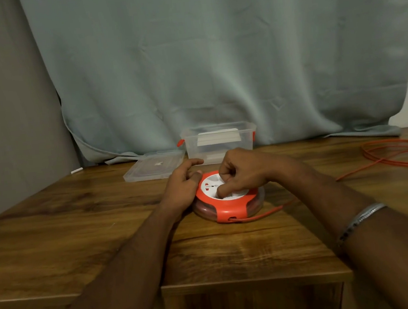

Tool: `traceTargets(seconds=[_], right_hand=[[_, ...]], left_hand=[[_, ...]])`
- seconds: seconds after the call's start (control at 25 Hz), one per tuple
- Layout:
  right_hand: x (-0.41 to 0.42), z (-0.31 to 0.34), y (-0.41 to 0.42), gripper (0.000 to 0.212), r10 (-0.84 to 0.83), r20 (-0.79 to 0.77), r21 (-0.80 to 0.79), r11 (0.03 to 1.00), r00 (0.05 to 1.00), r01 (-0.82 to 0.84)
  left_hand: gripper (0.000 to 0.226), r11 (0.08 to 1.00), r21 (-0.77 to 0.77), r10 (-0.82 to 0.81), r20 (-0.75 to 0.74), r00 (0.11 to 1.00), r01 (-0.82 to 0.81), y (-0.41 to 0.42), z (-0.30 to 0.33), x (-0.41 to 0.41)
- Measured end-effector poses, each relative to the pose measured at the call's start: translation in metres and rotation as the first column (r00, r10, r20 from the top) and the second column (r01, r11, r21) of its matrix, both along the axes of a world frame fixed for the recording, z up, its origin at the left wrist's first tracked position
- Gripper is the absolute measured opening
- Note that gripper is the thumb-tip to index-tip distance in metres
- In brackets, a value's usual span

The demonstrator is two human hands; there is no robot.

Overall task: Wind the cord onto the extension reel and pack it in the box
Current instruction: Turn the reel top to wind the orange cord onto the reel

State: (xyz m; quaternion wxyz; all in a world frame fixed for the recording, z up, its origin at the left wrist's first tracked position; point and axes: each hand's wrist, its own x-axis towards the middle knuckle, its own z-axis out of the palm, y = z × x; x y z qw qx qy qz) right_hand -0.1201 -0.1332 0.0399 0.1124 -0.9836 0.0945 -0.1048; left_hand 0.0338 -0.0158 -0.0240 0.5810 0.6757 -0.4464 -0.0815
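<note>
Right hand (pixel 241 169) sits on top of the extension reel (pixel 228 199), fingers curled shut, thumb tip pressed onto the white socket face; whether it pinches a winding knob cannot be told, the fingers hide it. Left hand (pixel 184 184) lies against the reel's left rim, loosely spread, index finger pointing toward the box, thumb resting on the orange edge; it steadies rather than clamps. A metal bracelet (pixel 360 220) circles the right forearm. The reel lies flat on the wooden counter (pixel 79 232), near the front centre, orange housing with clear sides showing wound cord inside. The orange cord (pixel 268 213) leaves a slot at the reel's near edge, runs right across the counter and ends in loose loops at the far right. Behind the reel stands the clear plastic box (pixel 219 143), open, with orange latches. Its clear lid (pixel 154 166) lies flat just left of it. A grey-green curtain (pixel 213 64) hangs behind.
</note>
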Motion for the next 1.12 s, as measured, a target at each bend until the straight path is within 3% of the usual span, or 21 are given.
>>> traceTargets(seconds=[0.16,0.4,0.48,0.56,0.84,1.12], right_hand=[[0.005,0.000,0.005,0.056,-0.021,0.011,-0.010,1.000,1.000,0.021],[0.013,-0.004,0.008,0.055,0.007,0.040,-0.006,1.000,0.999,-0.006],[0.010,-0.003,0.007,0.040,0.056,0.087,0.014,0.998,0.995,-0.058],[0.007,-0.001,0.004,0.010,0.086,0.141,0.054,0.994,0.986,-0.094],[-0.008,0.011,-0.024,0.050,0.076,-0.063,0.201,0.978,0.995,-0.062],[-0.011,0.009,-0.021,0.053,0.036,-0.045,0.209,0.978,0.998,-0.026]], left_hand=[[0.030,1.000,0.010,-0.010,-0.001,1.000,0.010,0.001,0.000,0.000],[0.030,1.000,0.003,-0.002,0.019,1.000,0.002,-0.001,-0.001,0.003],[0.030,1.000,-0.002,0.002,0.015,1.000,-0.002,-0.002,-0.003,0.005],[0.030,1.000,-0.007,-0.008,0.003,1.000,0.008,-0.003,-0.003,0.006],[0.030,1.000,-0.001,0.011,-0.005,1.000,-0.011,-0.004,-0.004,0.006],[0.029,1.000,0.016,0.021,0.014,1.000,-0.021,-0.003,-0.001,0.004]])
